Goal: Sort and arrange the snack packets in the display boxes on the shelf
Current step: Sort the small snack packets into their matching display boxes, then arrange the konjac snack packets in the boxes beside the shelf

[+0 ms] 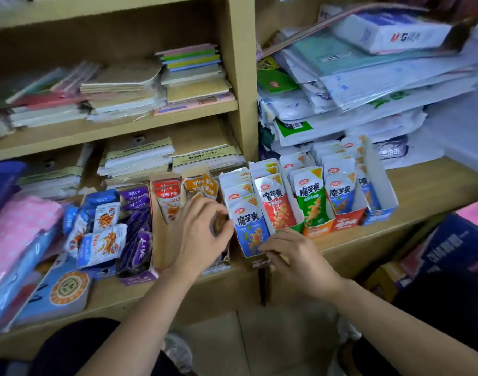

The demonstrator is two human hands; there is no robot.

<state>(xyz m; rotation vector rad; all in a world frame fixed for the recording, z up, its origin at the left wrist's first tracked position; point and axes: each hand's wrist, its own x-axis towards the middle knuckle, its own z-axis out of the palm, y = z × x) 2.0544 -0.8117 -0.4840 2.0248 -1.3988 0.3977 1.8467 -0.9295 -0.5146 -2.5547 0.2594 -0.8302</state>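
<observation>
My left hand [202, 234] is curled round a small brown packet [218, 223], thumb and fingertips pinching it. My fingers hide most of it, so I cannot read its print. I hold it over the half-empty cardboard box [161, 240], where red packets [168, 198] stand at the back and orange packets [202, 185] lean behind them. I judge it belongs in that box, not with the blue ones.

My right hand [294, 253] pinches the front lip of the blue-packet box [255, 263], which sits at the front edge of the shelf [395, 240]. I judge I am steadying it so its upright blue packets [250, 226] do not tip forward while the other hand works just beside them.

Further right along the shelf the boxes stand touching in a row, red-fronted packets [275, 204] and then green-fronted packets [311, 202], all upright and facing out. Toward the shelf's left end the purple box [136, 234] is untidy, with loose white-and-blue packets [102, 240] lying flat just beside it. That part looks not yet sorted.
</observation>
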